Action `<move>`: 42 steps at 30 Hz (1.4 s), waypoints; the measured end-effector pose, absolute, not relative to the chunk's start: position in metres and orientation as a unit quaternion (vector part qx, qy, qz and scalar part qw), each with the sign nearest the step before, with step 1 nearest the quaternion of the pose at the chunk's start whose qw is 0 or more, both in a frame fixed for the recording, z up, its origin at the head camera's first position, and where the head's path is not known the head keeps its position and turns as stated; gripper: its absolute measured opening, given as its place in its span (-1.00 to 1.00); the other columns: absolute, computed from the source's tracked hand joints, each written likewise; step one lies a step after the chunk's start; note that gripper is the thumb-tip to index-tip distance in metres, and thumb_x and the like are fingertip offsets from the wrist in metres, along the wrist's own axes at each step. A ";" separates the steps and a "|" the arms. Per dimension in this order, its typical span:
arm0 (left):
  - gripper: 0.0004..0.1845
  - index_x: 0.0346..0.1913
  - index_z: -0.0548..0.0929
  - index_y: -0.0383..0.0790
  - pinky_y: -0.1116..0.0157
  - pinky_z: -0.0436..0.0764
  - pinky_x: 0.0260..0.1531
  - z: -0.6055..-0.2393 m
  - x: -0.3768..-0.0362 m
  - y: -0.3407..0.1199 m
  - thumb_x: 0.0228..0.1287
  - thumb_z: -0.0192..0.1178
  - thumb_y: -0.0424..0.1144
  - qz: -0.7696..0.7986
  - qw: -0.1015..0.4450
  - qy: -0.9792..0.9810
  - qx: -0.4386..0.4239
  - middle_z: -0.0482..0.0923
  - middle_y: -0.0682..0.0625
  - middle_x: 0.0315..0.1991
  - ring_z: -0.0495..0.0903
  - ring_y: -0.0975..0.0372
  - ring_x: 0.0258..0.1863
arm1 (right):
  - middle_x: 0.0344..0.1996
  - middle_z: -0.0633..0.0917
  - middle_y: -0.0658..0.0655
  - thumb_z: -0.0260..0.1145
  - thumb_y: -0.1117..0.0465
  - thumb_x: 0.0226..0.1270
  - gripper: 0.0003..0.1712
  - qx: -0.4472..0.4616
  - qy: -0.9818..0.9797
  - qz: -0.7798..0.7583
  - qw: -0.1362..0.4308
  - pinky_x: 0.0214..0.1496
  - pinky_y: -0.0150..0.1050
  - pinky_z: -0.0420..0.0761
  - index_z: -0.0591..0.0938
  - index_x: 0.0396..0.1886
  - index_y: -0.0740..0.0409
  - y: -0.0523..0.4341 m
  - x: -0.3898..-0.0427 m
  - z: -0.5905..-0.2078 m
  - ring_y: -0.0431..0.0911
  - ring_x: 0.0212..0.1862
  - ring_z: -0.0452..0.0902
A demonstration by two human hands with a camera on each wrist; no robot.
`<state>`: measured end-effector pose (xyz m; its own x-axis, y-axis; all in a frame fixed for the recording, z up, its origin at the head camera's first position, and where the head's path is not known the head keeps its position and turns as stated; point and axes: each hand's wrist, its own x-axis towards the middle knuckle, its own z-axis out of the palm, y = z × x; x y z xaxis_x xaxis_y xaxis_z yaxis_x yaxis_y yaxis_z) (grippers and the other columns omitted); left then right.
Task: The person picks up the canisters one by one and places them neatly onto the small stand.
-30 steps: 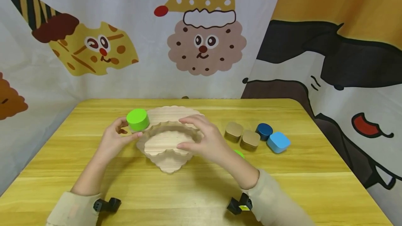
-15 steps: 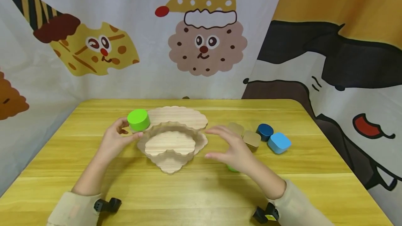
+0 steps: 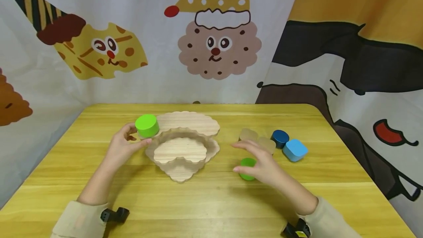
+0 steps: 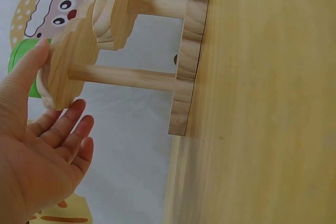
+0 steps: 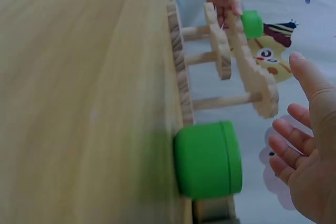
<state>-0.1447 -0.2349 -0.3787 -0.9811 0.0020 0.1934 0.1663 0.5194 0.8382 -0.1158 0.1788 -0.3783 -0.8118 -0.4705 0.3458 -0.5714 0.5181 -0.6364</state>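
Observation:
A tiered wooden stand (image 3: 186, 122) with scalloped boards on round posts stands left of the table's middle. A green round block (image 3: 147, 125) sits on the left end of its upper board. My left hand (image 3: 120, 148) holds that end; in the left wrist view the thumb lies by the green block and the fingers are beneath the board. My right hand (image 3: 266, 164), thumb and fingers spread, hovers over a second green round block (image 5: 205, 158) right of the stand. It holds nothing, and the hand partly hides that block in the head view.
Behind the right hand are two tan blocks (image 3: 248, 134), partly covered by it. Beside them lie a dark blue round block (image 3: 280, 139) and a light blue rounded-square block (image 3: 295, 150). A cartoon-print curtain (image 3: 158, 87) hangs behind the table.
My right hand has moved away from the stand, rightward and toward me, to the second green block. The left hand and the block on the stand have stayed in place.

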 end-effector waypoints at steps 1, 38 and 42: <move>-0.31 0.24 0.38 -0.39 0.17 0.37 -0.15 -0.379 -0.145 -0.235 0.13 0.42 -0.13 -0.488 0.085 -0.867 -0.049 0.45 -0.26 0.05 0.38 0.01 -0.06 | 0.15 0.52 0.03 0.58 0.13 -0.04 -0.28 0.300 -0.869 0.389 0.062 0.14 0.09 0.44 0.54 0.20 0.01 0.181 -0.116 -0.380 0.02 0.20 0.40; -0.32 0.24 0.38 -0.41 0.19 0.37 -0.13 -0.379 -0.145 -0.235 0.13 0.41 -0.19 -0.488 0.086 -0.867 -0.052 0.46 -0.27 0.06 0.38 0.04 -0.02 | 0.09 0.57 -0.09 0.53 -0.07 -0.03 -0.25 0.272 -0.889 0.369 0.009 0.14 -0.04 0.45 0.56 0.17 0.11 0.228 -0.118 -0.421 -0.11 0.16 0.43; -0.33 0.23 0.38 -0.41 0.18 0.36 -0.14 -0.378 -0.145 -0.234 0.14 0.41 -0.17 -0.488 0.085 -0.867 -0.051 0.45 -0.27 0.05 0.38 0.03 -0.04 | 0.08 0.58 -0.10 0.54 -0.06 -0.03 -0.27 0.275 -0.887 0.369 0.016 0.14 -0.04 0.46 0.57 0.16 0.11 0.227 -0.118 -0.422 -0.12 0.15 0.44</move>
